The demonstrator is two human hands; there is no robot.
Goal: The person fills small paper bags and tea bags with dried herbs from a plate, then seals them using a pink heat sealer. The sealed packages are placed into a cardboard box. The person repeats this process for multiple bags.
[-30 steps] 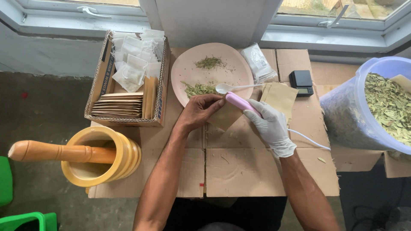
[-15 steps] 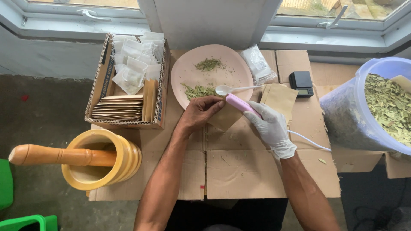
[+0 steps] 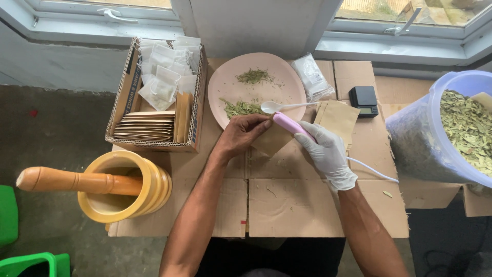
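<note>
Flattened cardboard sheets [image 3: 287, 205] make up the work surface, laid on a dark floor under a window sill. Near its middle, the bare left hand [image 3: 241, 134] pinches the top of a small brown paper pouch [image 3: 270, 139] between thumb and fingers. The gloved right hand [image 3: 325, 152] is closed round a pink corded sealing tool [image 3: 291, 125], whose tip meets the pouch just below the left fingertips. Its white cord [image 3: 371, 169] trails toward the right edge.

Open cardboard lies along the near edge, in front of both forearms. The far edge is crowded: a pink plate [image 3: 287, 87] with two heaps of dried herb and a white spoon [image 3: 279, 106] sits just beyond the hands, beside a stack of brown pouches [image 3: 338, 117], a clear bag [image 3: 315, 77] and a small black scale [image 3: 363, 97]. A cardboard box [image 3: 192, 128] of sachets holds the far left corner, with a yellow mortar [image 3: 148, 192] and wooden pestle [image 3: 66, 180] at the near left. A clear tub [image 3: 415, 138] of dried leaves closes off the right edge.
</note>
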